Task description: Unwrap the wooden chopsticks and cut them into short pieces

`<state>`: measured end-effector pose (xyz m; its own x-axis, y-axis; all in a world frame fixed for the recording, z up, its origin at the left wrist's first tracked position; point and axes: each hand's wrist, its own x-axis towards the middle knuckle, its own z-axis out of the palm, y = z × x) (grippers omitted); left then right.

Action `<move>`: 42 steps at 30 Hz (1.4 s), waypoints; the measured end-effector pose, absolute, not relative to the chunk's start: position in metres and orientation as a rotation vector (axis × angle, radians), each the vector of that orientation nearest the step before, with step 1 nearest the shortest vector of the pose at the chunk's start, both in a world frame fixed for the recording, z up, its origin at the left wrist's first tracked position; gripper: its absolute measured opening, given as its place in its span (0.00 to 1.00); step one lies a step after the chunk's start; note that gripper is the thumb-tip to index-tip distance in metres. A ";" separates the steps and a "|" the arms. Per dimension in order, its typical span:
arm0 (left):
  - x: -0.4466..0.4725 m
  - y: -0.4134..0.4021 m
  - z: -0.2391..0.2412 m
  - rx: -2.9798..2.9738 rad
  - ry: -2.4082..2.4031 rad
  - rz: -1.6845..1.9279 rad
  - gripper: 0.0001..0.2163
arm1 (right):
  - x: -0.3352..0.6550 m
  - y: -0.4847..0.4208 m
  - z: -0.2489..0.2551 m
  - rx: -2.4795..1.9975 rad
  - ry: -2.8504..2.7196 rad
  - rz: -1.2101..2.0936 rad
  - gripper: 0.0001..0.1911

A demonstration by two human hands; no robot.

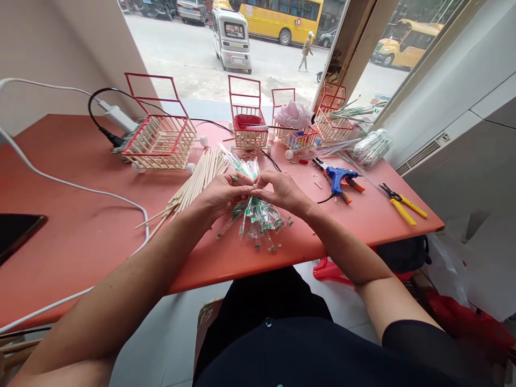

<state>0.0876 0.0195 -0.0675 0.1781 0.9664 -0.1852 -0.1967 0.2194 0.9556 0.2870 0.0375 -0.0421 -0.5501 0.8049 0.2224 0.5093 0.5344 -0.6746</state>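
working at a red-orange table [80,242], a person joins left hand [223,194] and right hand [284,192] over a fanned bunch of clear, green-marked plastic wrappers [258,217], which lies on the tabletop just beside loose wooden sticks [199,180]. each hand is closed in a fingertip pinch, apparently on the film, though the exact strip is too small to tell. thin film like this would likely reward a light, steady grip close to the gathered middle; a hard tug could scatter the slippery strips. behind stand miniature slatted carts with red handles: the largest cart [155,160] shows its slatted floor; the second cart [249,141] holds a red bowl-like piece [244,122]; the third cart [308,141] carries crumpled pale sheeting [293,114] above small blue pieces [297,141]; by the farthest cart [332,129], wrapped sticks [352,112] reach over the rim, their ends unclear.
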 end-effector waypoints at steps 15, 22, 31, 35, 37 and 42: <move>0.100 0.003 -0.070 2.121 1.422 1.406 0.06 | 0.290 0.045 -0.039 -1.037 -2.182 0.945 0.11; 0.095 0.003 -0.080 2.326 1.404 1.510 0.11 | 0.295 0.045 -0.034 -0.901 -1.953 1.356 0.05; 0.094 0.010 -0.083 2.478 1.151 1.756 0.08 | 0.302 0.053 -0.038 -0.818 -1.886 1.580 0.11; 0.093 0.012 -0.084 2.516 1.064 1.788 0.06 | 0.300 0.048 -0.034 -0.867 -1.905 1.546 0.05; 0.094 0.013 -0.085 2.537 1.022 1.834 0.05 | 0.299 0.046 -0.031 -0.893 -1.884 1.500 0.05; 0.094 0.016 -0.087 2.566 1.077 1.840 0.07 | 0.292 0.044 -0.033 -0.999 -1.811 1.319 0.10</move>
<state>0.0936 0.0156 -0.0873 0.1907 0.3851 0.9030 0.5986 -0.7747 0.2040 0.2919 0.0441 -0.0328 -0.4781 0.8746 0.0810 0.1910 0.1935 -0.9623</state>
